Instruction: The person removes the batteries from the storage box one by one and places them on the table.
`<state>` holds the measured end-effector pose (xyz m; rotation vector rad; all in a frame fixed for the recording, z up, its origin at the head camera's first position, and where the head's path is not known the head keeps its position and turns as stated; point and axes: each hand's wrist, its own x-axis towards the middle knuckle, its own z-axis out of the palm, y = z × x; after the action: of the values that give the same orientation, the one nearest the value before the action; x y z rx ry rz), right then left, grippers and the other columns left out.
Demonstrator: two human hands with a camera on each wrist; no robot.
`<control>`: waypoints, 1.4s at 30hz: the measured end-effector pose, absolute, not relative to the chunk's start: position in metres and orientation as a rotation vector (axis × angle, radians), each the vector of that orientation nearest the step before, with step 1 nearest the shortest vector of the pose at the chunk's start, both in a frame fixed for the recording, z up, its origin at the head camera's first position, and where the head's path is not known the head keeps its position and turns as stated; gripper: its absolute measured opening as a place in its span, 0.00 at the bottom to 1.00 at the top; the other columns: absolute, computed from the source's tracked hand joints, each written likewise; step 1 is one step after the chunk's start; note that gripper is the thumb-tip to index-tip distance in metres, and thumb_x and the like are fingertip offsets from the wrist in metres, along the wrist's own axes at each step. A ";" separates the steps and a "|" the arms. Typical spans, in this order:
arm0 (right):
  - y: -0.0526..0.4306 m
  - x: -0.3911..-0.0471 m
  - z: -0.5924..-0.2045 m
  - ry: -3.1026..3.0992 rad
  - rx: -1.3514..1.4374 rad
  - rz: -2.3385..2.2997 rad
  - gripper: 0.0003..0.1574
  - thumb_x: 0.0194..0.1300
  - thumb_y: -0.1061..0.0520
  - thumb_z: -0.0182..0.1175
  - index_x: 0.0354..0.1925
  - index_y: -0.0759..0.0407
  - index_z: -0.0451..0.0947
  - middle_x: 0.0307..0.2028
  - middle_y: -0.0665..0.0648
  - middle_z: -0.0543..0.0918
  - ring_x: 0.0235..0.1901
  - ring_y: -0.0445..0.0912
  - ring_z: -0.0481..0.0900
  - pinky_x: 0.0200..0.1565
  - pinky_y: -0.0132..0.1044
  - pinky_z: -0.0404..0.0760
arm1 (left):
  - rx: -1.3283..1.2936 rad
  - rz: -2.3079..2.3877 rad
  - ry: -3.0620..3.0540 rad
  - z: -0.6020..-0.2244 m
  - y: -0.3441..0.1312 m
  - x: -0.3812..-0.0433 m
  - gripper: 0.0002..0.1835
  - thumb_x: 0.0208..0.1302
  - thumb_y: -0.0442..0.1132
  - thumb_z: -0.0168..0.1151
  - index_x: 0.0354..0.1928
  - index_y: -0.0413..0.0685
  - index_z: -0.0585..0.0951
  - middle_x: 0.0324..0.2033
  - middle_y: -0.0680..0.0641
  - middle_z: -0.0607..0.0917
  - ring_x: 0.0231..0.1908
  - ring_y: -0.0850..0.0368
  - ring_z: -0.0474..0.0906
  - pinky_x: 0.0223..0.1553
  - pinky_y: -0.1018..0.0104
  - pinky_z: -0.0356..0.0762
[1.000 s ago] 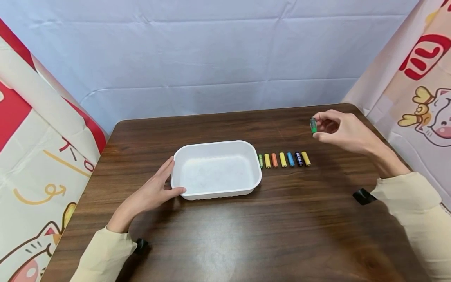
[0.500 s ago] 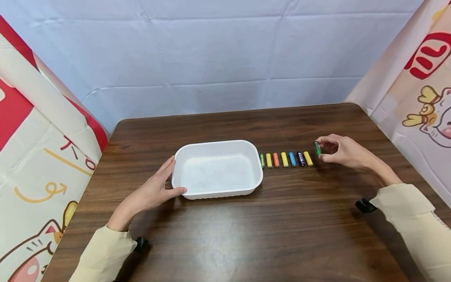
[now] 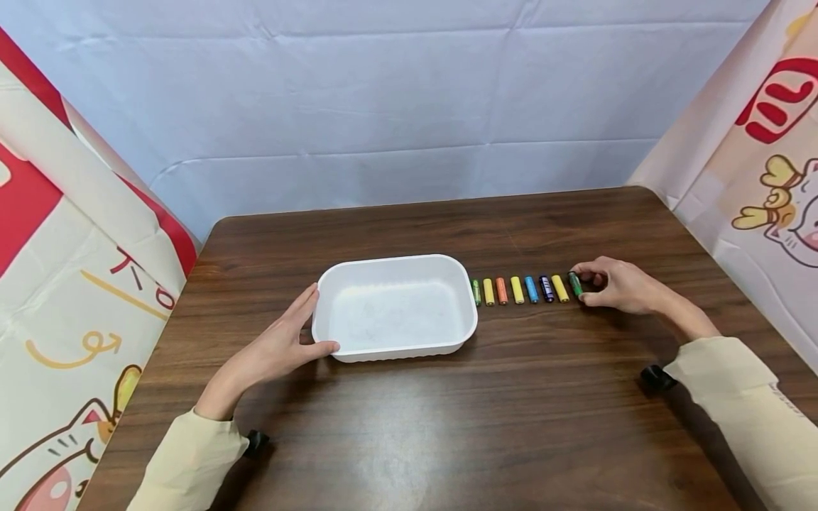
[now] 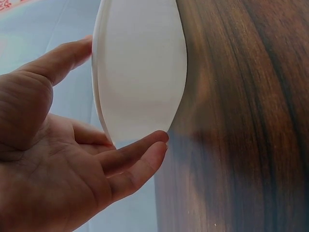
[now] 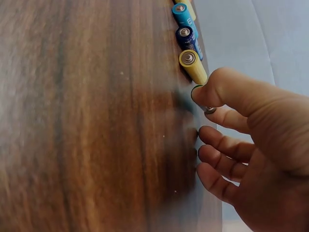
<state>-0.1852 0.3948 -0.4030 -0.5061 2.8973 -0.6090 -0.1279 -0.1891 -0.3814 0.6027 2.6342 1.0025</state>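
Observation:
My left hand (image 3: pixel 271 348) touches the left end of a white plastic tray (image 3: pixel 399 353), its thumb on the near corner and its fairly straight fingers along the end wall. Pinched between the thumb and fingertips of my right hand (image 3: pixel 620 287) is a green and dark battery (image 3: pixel 576 285). It stands at the right end of a row, beside a yellow battery (image 3: pixel 560 288). In the right wrist view my thumb mostly hides the held battery. Further left lie a dark blue battery (image 3: pixel 546 289), a light blue battery (image 3: pixel 532 289) and an orange battery (image 3: pixel 501 291).
More yellow batteries (image 3: pixel 517 289) lie in the row, with a green battery (image 3: pixel 476 292) nearest the tray's right wall. All rest on a dark wood table (image 3: pixel 409 433). A pale cloth (image 3: pixel 396 106) hangs behind, and printed cloths flank both sides.
My right hand has lowered the green and dark battery from above the table's right side to the end of the row. The left hand and tray have stayed in place.

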 end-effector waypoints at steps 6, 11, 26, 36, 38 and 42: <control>0.393 -0.185 -0.404 2.891 -0.527 -0.596 0.29 0.65 0.59 0.70 0.61 0.69 0.78 0.43 0.59 0.77 0.39 0.49 0.70 0.40 0.45 0.70 | 0.601 1.007 2.634 -0.381 -0.189 -0.128 0.54 0.69 0.50 0.70 0.80 0.30 0.46 0.81 0.36 0.44 0.76 0.38 0.53 0.65 0.43 0.69; 0.392 -0.185 -0.404 2.886 -0.519 -0.603 0.29 0.64 0.60 0.71 0.61 0.69 0.78 0.45 0.60 0.77 0.39 0.49 0.70 0.41 0.45 0.70 | 0.606 1.001 2.637 -0.381 -0.189 -0.128 0.54 0.70 0.50 0.70 0.80 0.30 0.46 0.81 0.36 0.44 0.77 0.38 0.52 0.66 0.42 0.67; 0.392 -0.183 -0.406 2.874 -0.505 -0.627 0.39 0.63 0.59 0.73 0.67 0.72 0.71 0.46 0.62 0.76 0.41 0.50 0.70 0.42 0.45 0.70 | 0.612 0.998 2.643 -0.380 -0.189 -0.127 0.54 0.69 0.51 0.70 0.80 0.30 0.47 0.81 0.37 0.44 0.77 0.38 0.50 0.68 0.41 0.64; 0.392 -0.182 -0.406 2.886 -0.505 -0.630 0.39 0.63 0.60 0.73 0.67 0.73 0.71 0.46 0.63 0.77 0.42 0.51 0.72 0.43 0.47 0.72 | 0.601 0.990 2.649 -0.380 -0.189 -0.127 0.55 0.69 0.52 0.69 0.80 0.31 0.47 0.82 0.38 0.44 0.78 0.38 0.49 0.69 0.40 0.61; 0.392 -0.181 -0.406 2.884 -0.503 -0.626 0.40 0.63 0.59 0.73 0.67 0.73 0.70 0.46 0.63 0.77 0.42 0.51 0.72 0.43 0.47 0.72 | 0.599 0.992 2.649 -0.380 -0.189 -0.127 0.55 0.69 0.52 0.69 0.80 0.31 0.47 0.82 0.38 0.44 0.77 0.38 0.49 0.69 0.40 0.61; 0.393 -0.182 -0.407 2.888 -0.501 -0.617 0.41 0.64 0.57 0.74 0.67 0.75 0.70 0.46 0.64 0.77 0.43 0.52 0.73 0.42 0.47 0.72 | 0.591 0.990 2.649 -0.380 -0.190 -0.126 0.55 0.69 0.53 0.69 0.81 0.32 0.47 0.82 0.39 0.44 0.78 0.38 0.49 0.70 0.39 0.60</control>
<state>-0.1815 0.3933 -0.4067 -0.5010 2.8875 -0.6173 -0.1263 -0.1897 -0.3800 0.5907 2.6491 0.9896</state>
